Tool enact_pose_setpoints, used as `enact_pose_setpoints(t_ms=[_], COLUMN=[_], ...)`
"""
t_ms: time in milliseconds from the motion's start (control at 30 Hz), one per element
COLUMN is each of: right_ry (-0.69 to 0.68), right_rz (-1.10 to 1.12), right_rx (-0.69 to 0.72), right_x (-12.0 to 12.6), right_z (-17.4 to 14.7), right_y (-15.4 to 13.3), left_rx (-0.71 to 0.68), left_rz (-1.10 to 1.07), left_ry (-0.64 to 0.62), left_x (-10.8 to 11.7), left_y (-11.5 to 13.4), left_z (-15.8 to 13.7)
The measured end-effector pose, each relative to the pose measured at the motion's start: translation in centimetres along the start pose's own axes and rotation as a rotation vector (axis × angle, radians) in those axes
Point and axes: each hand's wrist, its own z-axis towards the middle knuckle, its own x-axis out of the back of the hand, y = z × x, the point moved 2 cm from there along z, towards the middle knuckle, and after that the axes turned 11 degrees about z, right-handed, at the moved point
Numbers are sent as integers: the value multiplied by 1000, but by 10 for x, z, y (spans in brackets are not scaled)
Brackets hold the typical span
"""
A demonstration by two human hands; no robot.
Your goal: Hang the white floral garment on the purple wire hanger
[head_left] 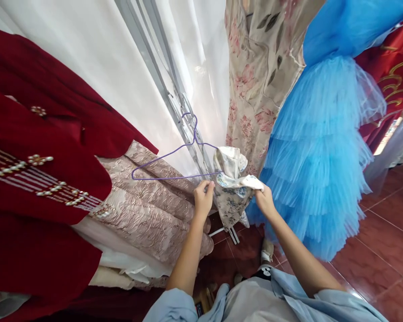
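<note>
We appear to be in a dress shop: a beaded dark-red garment (62, 129) hangs left of our left hand (204, 199), a floral gown (248, 89) beyond our right hand (264, 200), a tiered blue dress (319, 143) to its right.

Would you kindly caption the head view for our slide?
Right hand gripping a floral garment on a purple clothes hanger, left hand close by.

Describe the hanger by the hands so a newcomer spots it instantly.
From the tiered blue tulle dress, go left past the pink-flowered beige dress to the slanting grey metal stand. Just above the left hand is the clothes hanger, with a pale floral garment at its right end. Its thin purple outline, bare on the left, sets it apart from the stand and white curtain.
</note>
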Motion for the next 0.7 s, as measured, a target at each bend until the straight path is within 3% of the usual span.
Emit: enact_pose_setpoints(t_ms=[67,100,200,267,333,400,533,600,700], right_ry=[-101,-199,-561,-730,-786,-756,-543,-473,-500], right_rz=[37,53,93,114,116,88,70,102,179], right_rx=[20,2,-93,-140,-153,-134,-15,37,30], right_x=[12,12,-1,-6,-2,11,31,23,-15], right_z=[-4,-7,-18,-16,-3,22,98,135,171], right_y=[-10,-16,-37,-52,-66,-76,-83,-82,-76], left_rx=[-90,-166,-293,-172,4,115,157,156,186], left_rz=[-40,-73,-230,-326,-345,-325,-277,-202,-158], left_ry=[-23,-95,-530,-801,-924,-926,-783,-679,-529], left_x=[-13,-22,-52,-68,-74,-69,-33,-10,21], left_y=[3,6,14,8,-8,-26,-50,-50,-40], left_z=[-2,-5,-21,-36,-51,-63,-74,-74,-73])
